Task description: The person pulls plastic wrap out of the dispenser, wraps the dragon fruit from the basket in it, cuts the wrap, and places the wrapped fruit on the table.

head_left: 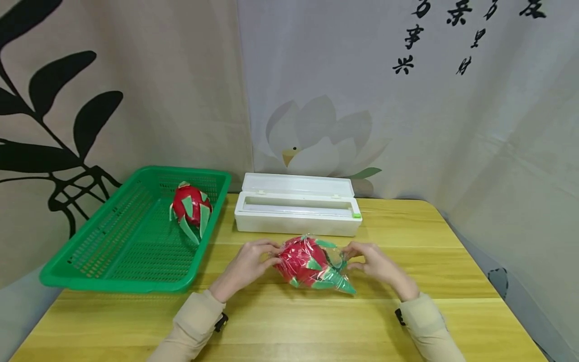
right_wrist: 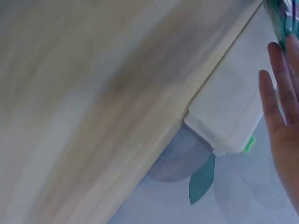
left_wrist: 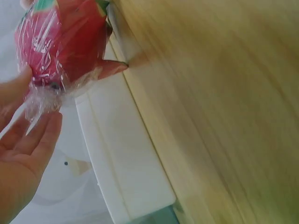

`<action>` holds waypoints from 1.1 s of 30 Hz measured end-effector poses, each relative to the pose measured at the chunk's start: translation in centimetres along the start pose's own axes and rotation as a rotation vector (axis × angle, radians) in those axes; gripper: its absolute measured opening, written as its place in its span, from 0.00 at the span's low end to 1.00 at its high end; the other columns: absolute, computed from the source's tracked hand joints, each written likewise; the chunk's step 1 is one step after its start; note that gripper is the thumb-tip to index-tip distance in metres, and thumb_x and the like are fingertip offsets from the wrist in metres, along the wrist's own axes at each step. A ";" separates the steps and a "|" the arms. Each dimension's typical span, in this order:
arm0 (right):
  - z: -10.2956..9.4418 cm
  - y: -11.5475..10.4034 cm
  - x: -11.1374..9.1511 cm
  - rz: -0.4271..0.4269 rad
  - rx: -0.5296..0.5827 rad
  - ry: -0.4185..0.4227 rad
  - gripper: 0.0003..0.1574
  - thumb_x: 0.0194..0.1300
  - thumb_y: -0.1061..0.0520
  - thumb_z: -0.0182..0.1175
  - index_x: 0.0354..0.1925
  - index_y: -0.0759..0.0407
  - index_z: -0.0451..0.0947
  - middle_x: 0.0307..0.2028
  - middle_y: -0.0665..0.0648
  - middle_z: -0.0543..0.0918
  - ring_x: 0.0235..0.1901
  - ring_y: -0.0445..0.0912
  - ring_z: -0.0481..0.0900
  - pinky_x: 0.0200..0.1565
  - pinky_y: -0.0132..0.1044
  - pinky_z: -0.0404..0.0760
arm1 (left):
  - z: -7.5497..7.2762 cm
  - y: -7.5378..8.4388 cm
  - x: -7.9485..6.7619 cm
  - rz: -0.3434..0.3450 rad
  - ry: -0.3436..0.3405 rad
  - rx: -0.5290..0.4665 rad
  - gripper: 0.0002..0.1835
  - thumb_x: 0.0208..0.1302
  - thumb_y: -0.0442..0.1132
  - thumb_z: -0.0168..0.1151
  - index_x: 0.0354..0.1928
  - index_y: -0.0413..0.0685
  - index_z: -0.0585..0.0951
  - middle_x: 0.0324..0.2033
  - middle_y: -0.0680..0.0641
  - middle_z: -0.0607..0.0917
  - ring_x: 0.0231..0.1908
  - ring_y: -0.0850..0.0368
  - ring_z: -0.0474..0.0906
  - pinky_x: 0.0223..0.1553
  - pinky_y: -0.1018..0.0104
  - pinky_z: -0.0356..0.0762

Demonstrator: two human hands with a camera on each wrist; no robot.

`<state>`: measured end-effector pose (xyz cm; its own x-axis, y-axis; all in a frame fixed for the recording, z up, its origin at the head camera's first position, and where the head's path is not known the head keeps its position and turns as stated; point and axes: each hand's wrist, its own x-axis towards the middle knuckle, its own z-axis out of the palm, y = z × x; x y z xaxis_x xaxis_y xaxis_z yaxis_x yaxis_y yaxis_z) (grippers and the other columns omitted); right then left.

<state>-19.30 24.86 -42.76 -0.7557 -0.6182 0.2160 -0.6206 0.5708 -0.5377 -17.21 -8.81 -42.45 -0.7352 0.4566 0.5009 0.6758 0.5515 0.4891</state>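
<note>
A red toy dragon fruit (head_left: 305,261) with green leaf tips lies on its side, wrapped in clear cling film, between both hands above the table. On its left end, my left hand (head_left: 253,264) pinches the gathered film between thumb and fingers; the left wrist view shows the film (left_wrist: 44,102) bunched there. My right hand (head_left: 373,261) is at the leafy end, thumb and fingers holding the film. In the right wrist view only the edge of the fruit shows past the right fingers (right_wrist: 280,74). Behind stands a white cling film dispenser (head_left: 298,221), its lid (head_left: 298,184) raised.
To the left, a green plastic basket (head_left: 113,287) holds another red dragon fruit (head_left: 192,205), seemingly unwrapped. The wooden table (head_left: 289,332) ends at a printed cloth backdrop (head_left: 452,125) close behind the dispenser.
</note>
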 end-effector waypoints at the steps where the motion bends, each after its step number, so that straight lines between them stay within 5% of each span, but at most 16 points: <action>1: 0.2 0.0 0.1 0.000 -0.006 0.014 0.19 0.52 0.68 0.67 0.44 0.64 0.77 0.40 0.60 0.86 0.39 0.51 0.86 0.44 0.46 0.84 | 0.0 0.0 0.0 0.007 -0.010 0.004 0.12 0.52 0.37 0.71 0.38 0.40 0.86 0.40 0.44 0.87 0.42 0.52 0.86 0.44 0.67 0.83; 9: 0.8 -0.1 0.6 -0.035 -0.022 0.134 0.09 0.49 0.67 0.69 0.30 0.62 0.79 0.31 0.59 0.88 0.30 0.47 0.86 0.35 0.36 0.85 | -0.3 0.0 -0.1 -0.010 -0.114 -0.037 0.26 0.38 0.35 0.76 0.44 0.39 0.80 0.44 0.45 0.84 0.43 0.52 0.84 0.44 0.69 0.83; 22: 1.1 -0.1 0.7 -0.091 0.020 0.213 0.06 0.51 0.71 0.66 0.29 0.65 0.83 0.28 0.59 0.87 0.30 0.46 0.86 0.35 0.30 0.84 | -0.2 -0.3 -0.5 0.077 -0.026 -0.030 0.19 0.46 0.26 0.70 0.43 0.37 0.79 0.42 0.44 0.83 0.39 0.54 0.83 0.40 0.72 0.83; 29: 1.0 -0.5 0.9 -0.054 0.015 0.203 0.06 0.53 0.72 0.63 0.32 0.67 0.84 0.29 0.61 0.88 0.27 0.46 0.86 0.35 0.31 0.85 | -0.8 0.0 -0.4 0.025 -0.019 -0.049 0.19 0.54 0.26 0.65 0.51 0.33 0.80 0.46 0.39 0.83 0.39 0.52 0.83 0.37 0.75 0.82; 33: 1.1 -0.9 1.0 0.018 0.014 0.165 0.08 0.55 0.70 0.63 0.36 0.69 0.84 0.32 0.63 0.88 0.32 0.50 0.87 0.37 0.33 0.85 | -0.6 0.2 -0.3 -0.008 -0.016 -0.065 0.20 0.58 0.26 0.61 0.55 0.37 0.78 0.49 0.41 0.83 0.45 0.51 0.83 0.44 0.69 0.83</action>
<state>-19.31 23.12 -43.01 -0.7915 -0.5101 0.3367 -0.6046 0.5724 -0.5539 -16.84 -9.28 -42.07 -0.7410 0.4635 0.4858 0.6715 0.5090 0.5385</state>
